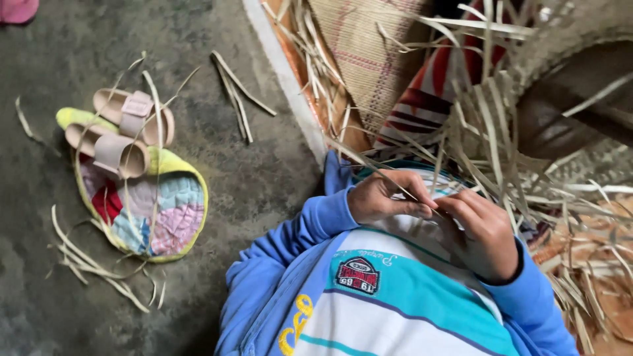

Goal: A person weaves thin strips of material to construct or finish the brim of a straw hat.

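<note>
- The left hand (386,196) pinches a thin dry straw strip (407,191) between thumb and fingertips, close against the person's chest.
- The right hand (480,232), just beside it, is curled closed on the same strip, fingers bent inward.
- Judged from this, the step in hand is working one strand into the woven straw piece (369,53) beyond the hands; the next move calls for a steady pull without snapping it.
- Away to the left hand's side, pale sandals (125,135) rest on a patchwork cushion (158,211) on the floor.
- The strip's far end is lost among loose straw; the weave's edge is cut off.
</note>
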